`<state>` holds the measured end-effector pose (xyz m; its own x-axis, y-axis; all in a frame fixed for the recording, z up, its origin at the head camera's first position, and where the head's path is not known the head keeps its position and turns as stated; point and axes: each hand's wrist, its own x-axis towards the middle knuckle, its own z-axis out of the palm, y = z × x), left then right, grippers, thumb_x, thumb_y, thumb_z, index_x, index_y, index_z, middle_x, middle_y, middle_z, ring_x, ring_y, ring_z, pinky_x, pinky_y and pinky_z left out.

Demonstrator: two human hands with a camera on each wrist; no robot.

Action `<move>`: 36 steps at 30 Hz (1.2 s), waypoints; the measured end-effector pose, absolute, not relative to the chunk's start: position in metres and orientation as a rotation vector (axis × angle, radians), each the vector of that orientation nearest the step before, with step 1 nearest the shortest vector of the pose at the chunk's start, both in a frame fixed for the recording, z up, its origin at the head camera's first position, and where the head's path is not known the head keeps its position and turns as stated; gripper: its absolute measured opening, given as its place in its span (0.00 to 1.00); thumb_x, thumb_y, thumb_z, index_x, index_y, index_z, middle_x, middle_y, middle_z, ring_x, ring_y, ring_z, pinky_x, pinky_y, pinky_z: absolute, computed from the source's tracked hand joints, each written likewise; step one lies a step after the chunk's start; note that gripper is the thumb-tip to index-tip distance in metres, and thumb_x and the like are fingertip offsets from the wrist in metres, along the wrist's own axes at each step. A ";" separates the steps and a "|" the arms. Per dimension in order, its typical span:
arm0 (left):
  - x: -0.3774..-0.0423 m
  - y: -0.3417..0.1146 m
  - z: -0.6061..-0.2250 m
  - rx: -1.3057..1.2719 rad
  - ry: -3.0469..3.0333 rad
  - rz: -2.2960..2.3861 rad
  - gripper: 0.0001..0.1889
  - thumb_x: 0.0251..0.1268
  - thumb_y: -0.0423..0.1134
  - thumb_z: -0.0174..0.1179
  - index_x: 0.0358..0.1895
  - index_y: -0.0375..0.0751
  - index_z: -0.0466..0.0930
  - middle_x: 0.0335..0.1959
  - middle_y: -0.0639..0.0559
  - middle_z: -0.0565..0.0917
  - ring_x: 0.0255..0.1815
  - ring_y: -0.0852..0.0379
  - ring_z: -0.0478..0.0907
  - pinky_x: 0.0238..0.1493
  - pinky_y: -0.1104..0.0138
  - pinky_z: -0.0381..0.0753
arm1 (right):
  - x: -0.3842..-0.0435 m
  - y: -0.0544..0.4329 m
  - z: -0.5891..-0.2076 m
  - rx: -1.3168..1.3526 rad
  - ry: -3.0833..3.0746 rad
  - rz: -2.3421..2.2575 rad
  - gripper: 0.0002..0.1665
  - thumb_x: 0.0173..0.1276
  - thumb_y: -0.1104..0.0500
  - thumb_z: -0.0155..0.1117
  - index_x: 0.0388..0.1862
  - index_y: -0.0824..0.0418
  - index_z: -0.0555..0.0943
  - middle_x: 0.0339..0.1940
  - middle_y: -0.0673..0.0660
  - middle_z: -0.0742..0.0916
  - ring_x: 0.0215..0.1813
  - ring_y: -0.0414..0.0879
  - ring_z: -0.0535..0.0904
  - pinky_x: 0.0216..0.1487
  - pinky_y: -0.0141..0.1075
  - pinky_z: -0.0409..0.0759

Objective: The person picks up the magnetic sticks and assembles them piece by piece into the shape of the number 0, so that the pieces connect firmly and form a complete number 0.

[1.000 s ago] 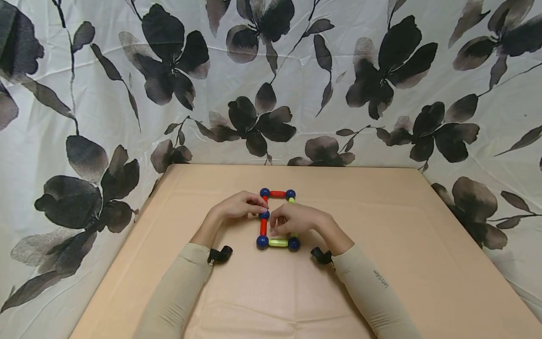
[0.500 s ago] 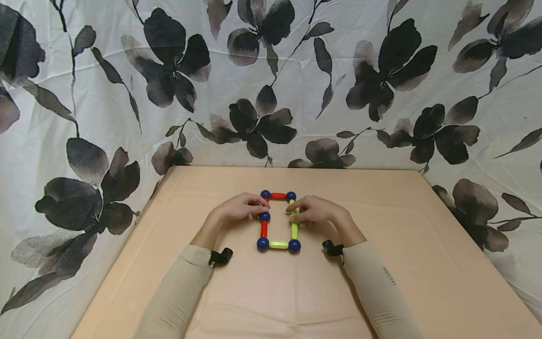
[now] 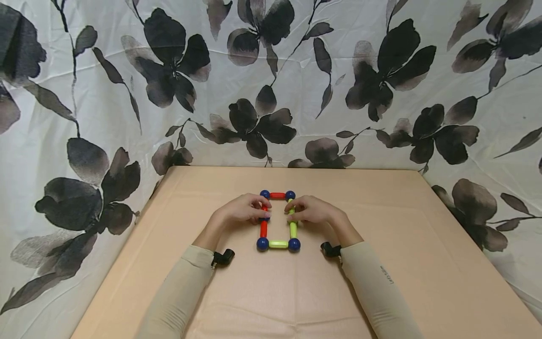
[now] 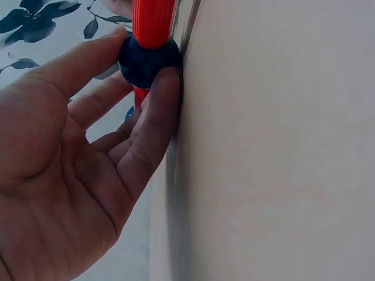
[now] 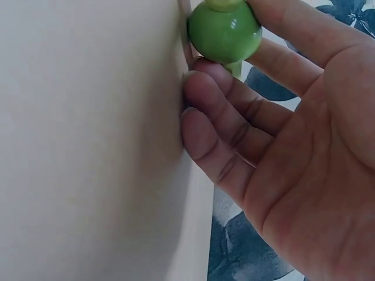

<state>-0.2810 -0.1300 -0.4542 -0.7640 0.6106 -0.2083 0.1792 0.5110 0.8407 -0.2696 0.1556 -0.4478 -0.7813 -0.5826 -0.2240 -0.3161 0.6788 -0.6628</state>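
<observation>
A flat rectangle of rods and balls lies on the table between my hands. Red rods (image 3: 264, 229) form its left side and far end; yellow-green rods (image 3: 278, 244) form the right side and near end. Blue balls (image 3: 263, 244) sit at the corners. My left hand (image 3: 242, 208) pinches the blue ball (image 4: 146, 63) midway along the left side, with thumb and fingers on opposite faces. Across from it, my right hand (image 3: 315, 210) holds the glossy green ball (image 5: 224, 34) midway along the right side. Its lower fingers (image 5: 200, 132) curl close to the tabletop.
The table (image 3: 364, 282) is covered in smooth tan material. Behind it hangs a white cloth (image 3: 330, 94) printed with dark flowers. Small black cameras (image 3: 223, 257) are worn at both wrists.
My right hand has moved from inside the rectangle out to its right side and taken hold of the green ball. My left fingers have shifted slightly nearer, covering more of the middle blue ball.
</observation>
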 end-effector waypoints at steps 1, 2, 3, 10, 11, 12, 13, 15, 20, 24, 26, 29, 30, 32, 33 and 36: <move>-0.281 -0.130 -0.454 0.642 2.272 1.184 0.19 0.69 0.47 0.70 0.57 0.44 0.84 0.37 0.44 0.81 0.30 0.50 0.83 0.38 0.63 0.85 | -0.270 0.155 -0.448 -0.700 2.480 -0.866 0.17 0.73 0.48 0.70 0.58 0.49 0.87 0.35 0.53 0.83 0.39 0.48 0.77 0.41 0.38 0.73; -0.281 -0.129 -0.454 0.641 2.276 1.184 0.18 0.69 0.47 0.70 0.57 0.44 0.84 0.37 0.44 0.81 0.30 0.50 0.83 0.38 0.63 0.86 | -0.269 0.155 -0.448 -0.696 2.485 -0.873 0.17 0.72 0.48 0.71 0.57 0.49 0.87 0.35 0.53 0.82 0.40 0.48 0.76 0.42 0.39 0.72; -0.280 -0.129 -0.454 0.639 2.281 1.182 0.18 0.69 0.47 0.70 0.57 0.44 0.84 0.37 0.45 0.81 0.30 0.50 0.82 0.38 0.63 0.86 | -0.269 0.154 -0.449 -0.694 2.489 -0.881 0.17 0.72 0.48 0.71 0.57 0.49 0.87 0.35 0.53 0.82 0.41 0.49 0.76 0.42 0.39 0.72; -0.278 -0.127 -0.452 0.627 2.309 1.179 0.16 0.71 0.46 0.69 0.56 0.45 0.84 0.36 0.46 0.81 0.31 0.50 0.82 0.39 0.63 0.85 | -0.267 0.152 -0.449 -0.679 2.503 -0.911 0.16 0.72 0.49 0.71 0.56 0.50 0.87 0.38 0.53 0.81 0.46 0.50 0.74 0.46 0.41 0.70; -0.278 -0.127 -0.453 0.625 2.312 1.179 0.16 0.71 0.46 0.68 0.56 0.45 0.84 0.36 0.46 0.81 0.32 0.50 0.82 0.39 0.63 0.85 | -0.267 0.152 -0.448 -0.675 2.504 -0.913 0.16 0.72 0.49 0.71 0.56 0.50 0.87 0.38 0.53 0.81 0.47 0.50 0.74 0.46 0.41 0.71; -0.278 -0.127 -0.453 0.623 2.313 1.180 0.16 0.71 0.46 0.68 0.56 0.45 0.83 0.36 0.46 0.81 0.32 0.50 0.82 0.39 0.63 0.85 | -0.266 0.152 -0.449 -0.673 2.506 -0.914 0.16 0.72 0.49 0.71 0.56 0.50 0.87 0.38 0.53 0.82 0.47 0.50 0.74 0.47 0.41 0.71; -0.278 -0.127 -0.453 0.621 2.315 1.179 0.16 0.71 0.47 0.68 0.56 0.46 0.83 0.36 0.46 0.81 0.32 0.50 0.82 0.39 0.63 0.85 | -0.266 0.151 -0.449 -0.671 2.508 -0.914 0.16 0.72 0.49 0.71 0.56 0.50 0.87 0.38 0.53 0.82 0.47 0.50 0.74 0.47 0.41 0.71; -0.279 -0.127 -0.454 0.621 2.318 1.175 0.17 0.71 0.47 0.68 0.57 0.45 0.83 0.36 0.46 0.81 0.32 0.50 0.82 0.39 0.64 0.84 | -0.265 0.151 -0.449 -0.668 2.513 -0.915 0.16 0.72 0.49 0.71 0.56 0.50 0.87 0.39 0.53 0.82 0.47 0.50 0.74 0.47 0.41 0.72; -0.279 -0.128 -0.455 0.627 2.320 1.173 0.18 0.71 0.47 0.69 0.57 0.45 0.83 0.35 0.47 0.81 0.31 0.50 0.82 0.38 0.64 0.83 | -0.265 0.150 -0.451 -0.672 2.525 -0.919 0.16 0.72 0.48 0.71 0.55 0.50 0.87 0.40 0.52 0.83 0.47 0.49 0.75 0.47 0.41 0.72; -0.278 -0.128 -0.455 0.626 2.318 1.178 0.16 0.71 0.47 0.68 0.56 0.46 0.83 0.35 0.46 0.80 0.31 0.49 0.82 0.38 0.63 0.84 | -0.265 0.148 -0.451 -0.679 2.538 -0.908 0.15 0.72 0.49 0.71 0.55 0.50 0.87 0.40 0.52 0.83 0.47 0.49 0.76 0.48 0.41 0.74; -0.277 -0.128 -0.454 0.622 2.319 1.180 0.15 0.71 0.47 0.68 0.55 0.47 0.83 0.35 0.46 0.80 0.31 0.49 0.82 0.39 0.63 0.84 | -0.265 0.147 -0.451 -0.680 2.547 -0.897 0.15 0.73 0.49 0.70 0.55 0.50 0.87 0.40 0.51 0.84 0.46 0.49 0.76 0.48 0.41 0.75; -0.277 -0.128 -0.454 0.617 2.317 1.181 0.14 0.71 0.47 0.68 0.55 0.47 0.83 0.35 0.46 0.80 0.31 0.49 0.81 0.39 0.62 0.84 | -0.265 0.145 -0.452 -0.678 2.552 -0.889 0.15 0.73 0.48 0.70 0.55 0.50 0.86 0.40 0.51 0.84 0.46 0.49 0.76 0.47 0.40 0.75; -0.277 -0.128 -0.454 0.616 2.319 1.179 0.14 0.71 0.46 0.68 0.55 0.47 0.83 0.35 0.46 0.80 0.31 0.48 0.81 0.39 0.62 0.84 | -0.265 0.145 -0.452 -0.675 2.550 -0.888 0.15 0.73 0.48 0.70 0.55 0.50 0.86 0.40 0.51 0.84 0.46 0.49 0.76 0.47 0.40 0.75; -0.277 -0.128 -0.454 0.615 2.319 1.174 0.14 0.71 0.46 0.68 0.55 0.47 0.83 0.34 0.47 0.80 0.31 0.49 0.81 0.39 0.63 0.83 | -0.266 0.145 -0.452 -0.670 2.547 -0.888 0.15 0.73 0.48 0.70 0.54 0.49 0.87 0.40 0.51 0.84 0.46 0.49 0.76 0.47 0.40 0.75; -0.277 -0.128 -0.454 0.616 2.319 1.173 0.14 0.71 0.46 0.68 0.55 0.47 0.83 0.34 0.47 0.80 0.31 0.49 0.81 0.39 0.63 0.83 | -0.266 0.145 -0.452 -0.666 2.545 -0.888 0.15 0.73 0.48 0.70 0.54 0.49 0.87 0.40 0.51 0.84 0.47 0.49 0.76 0.47 0.40 0.76; -0.277 -0.127 -0.454 0.620 2.315 1.173 0.15 0.71 0.46 0.68 0.55 0.46 0.83 0.34 0.47 0.80 0.31 0.49 0.81 0.38 0.63 0.83 | -0.266 0.145 -0.453 -0.661 2.544 -0.887 0.14 0.73 0.47 0.70 0.54 0.48 0.87 0.40 0.51 0.84 0.47 0.49 0.77 0.48 0.40 0.76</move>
<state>-0.2774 -0.1271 -0.4539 -0.7881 0.5814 -0.2021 0.1810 0.5327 0.8267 -0.2657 0.1454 -0.4528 -0.8235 -0.5373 -0.1822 -0.3075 0.6926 -0.6525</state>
